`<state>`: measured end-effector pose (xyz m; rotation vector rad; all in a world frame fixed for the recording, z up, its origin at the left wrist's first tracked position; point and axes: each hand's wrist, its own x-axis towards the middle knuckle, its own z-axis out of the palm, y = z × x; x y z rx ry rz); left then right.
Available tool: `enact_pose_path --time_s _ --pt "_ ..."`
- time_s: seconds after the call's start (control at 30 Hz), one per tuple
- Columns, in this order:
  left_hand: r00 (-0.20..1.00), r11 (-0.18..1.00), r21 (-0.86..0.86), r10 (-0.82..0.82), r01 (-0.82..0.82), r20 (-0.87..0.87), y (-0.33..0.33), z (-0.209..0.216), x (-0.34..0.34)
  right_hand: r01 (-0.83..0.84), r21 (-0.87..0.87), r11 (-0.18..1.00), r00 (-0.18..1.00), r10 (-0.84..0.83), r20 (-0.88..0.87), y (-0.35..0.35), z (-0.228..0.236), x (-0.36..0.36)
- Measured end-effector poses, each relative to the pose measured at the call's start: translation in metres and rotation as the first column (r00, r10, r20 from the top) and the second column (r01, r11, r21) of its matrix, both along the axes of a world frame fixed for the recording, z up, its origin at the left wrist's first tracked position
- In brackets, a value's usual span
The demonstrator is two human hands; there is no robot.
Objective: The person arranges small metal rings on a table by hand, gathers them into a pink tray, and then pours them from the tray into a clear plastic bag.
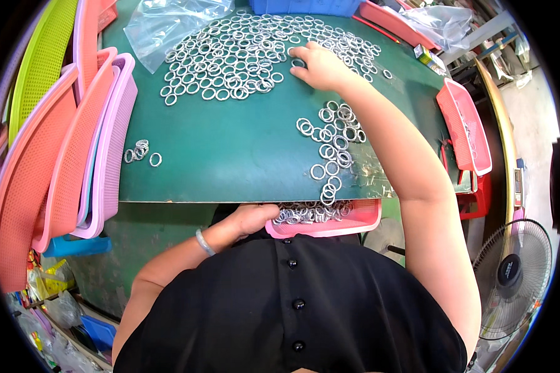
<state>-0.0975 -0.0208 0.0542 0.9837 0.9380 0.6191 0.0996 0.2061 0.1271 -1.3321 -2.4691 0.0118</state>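
My right hand (320, 67) reaches over the green table, its thumb and fingers curled around a silvery metal ring (298, 63). That ring is at the right part of a wide spread of similar metal rings (224, 59), lying mostly flat. A smaller group of rings (339, 142) trails toward the table's front edge, under my right forearm. My left hand (255, 219) grips the left end of a pink plastic basket (367, 221) at my lap, just below the table edge. Many rings (311, 212) lie in this basket. The fingers of my left hand are partly hidden.
Stacked pink, purple and green baskets (87, 149) stand at the left. Several rings (141, 149) lie apart on the table's left. A clear plastic bag (168, 28) and blue bin (305, 6) are at the back. A pink basket (463, 127) and a fan (510, 273) are at right.
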Motion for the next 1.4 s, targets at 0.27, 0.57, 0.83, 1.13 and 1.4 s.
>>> enact_pose_path --time_s 0.27,0.57,0.83,1.13,1.4 --pt "1.0 1.0 0.0 -0.004 0.004 0.009 -0.001 0.001 -0.003 -0.087 -0.561 0.823 0.917 0.286 0.277 -0.043 0.057 -0.003" --pt "0.997 0.994 0.074 -0.079 0.079 -0.003 0.003 0.0 -0.004 -0.317 -0.194 0.929 0.945 0.326 0.018 -0.022 0.022 -0.027" --pt "0.995 0.995 0.069 -0.073 0.077 -0.063 0.002 -0.001 -0.005 -0.294 -0.183 0.938 0.956 0.288 -0.06 -0.019 0.012 -0.031" --pt "0.997 0.991 0.11 -0.067 0.07 -0.025 0.002 -0.003 -0.006 -0.263 -0.55 0.793 0.916 0.384 0.115 -0.033 0.049 -0.013" --pt "0.999 0.996 0.085 -0.038 0.037 0.008 0.0 -0.007 -0.004 -0.369 -0.257 0.893 0.924 0.382 0.004 -0.034 0.025 -0.031"
